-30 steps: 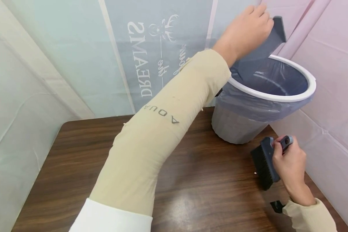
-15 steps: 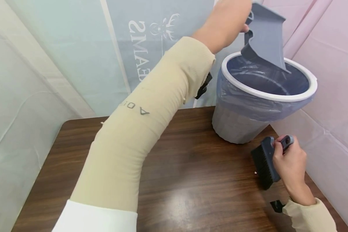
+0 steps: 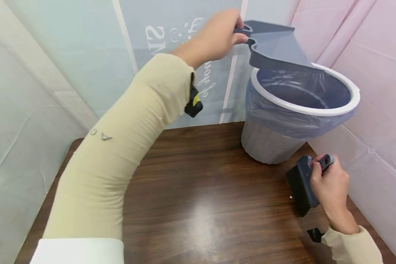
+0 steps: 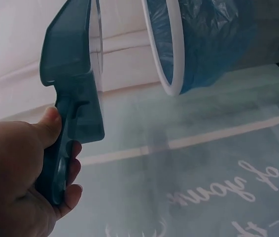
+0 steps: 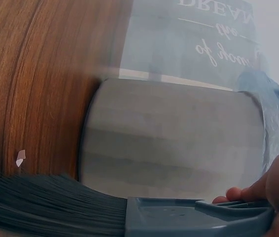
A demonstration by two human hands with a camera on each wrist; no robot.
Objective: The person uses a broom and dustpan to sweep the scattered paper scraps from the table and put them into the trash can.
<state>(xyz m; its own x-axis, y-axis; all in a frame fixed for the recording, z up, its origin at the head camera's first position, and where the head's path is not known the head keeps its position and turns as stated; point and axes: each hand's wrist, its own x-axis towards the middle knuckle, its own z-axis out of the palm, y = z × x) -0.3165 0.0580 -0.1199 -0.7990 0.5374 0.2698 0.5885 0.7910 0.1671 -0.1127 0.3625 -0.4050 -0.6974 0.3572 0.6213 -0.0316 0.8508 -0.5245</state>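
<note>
My left hand [image 3: 216, 36] grips the short handle of a blue-grey dustpan [image 3: 278, 46], raised at the near left of the bin's opening. The dustpan's front edge overlaps the bin's back rim in the head view, and its tray looks bare. In the left wrist view, thumb and fingers wrap the dustpan handle [image 4: 55, 168]. Down at the right, my right hand [image 3: 331, 183] holds a small hand brush [image 3: 305, 185] by its handle, dark bristles against the tabletop. A tiny white scrap [image 5: 20, 158] lies just beside the bristles.
A grey trash bin [image 3: 270, 143] with a white rim [image 3: 316, 110] and bluish plastic liner stands at the back right of the wooden table [image 3: 198, 190]. Pale sheeting [image 3: 85, 66] with mirrored lettering hangs behind, and a pinkish sheet [image 3: 382, 110] closes off the right side.
My left hand has drawn the dustpan leftward, up out of the bin's mouth, and levelled it from steeply tipped. The right hand with the brush has stayed in place.
</note>
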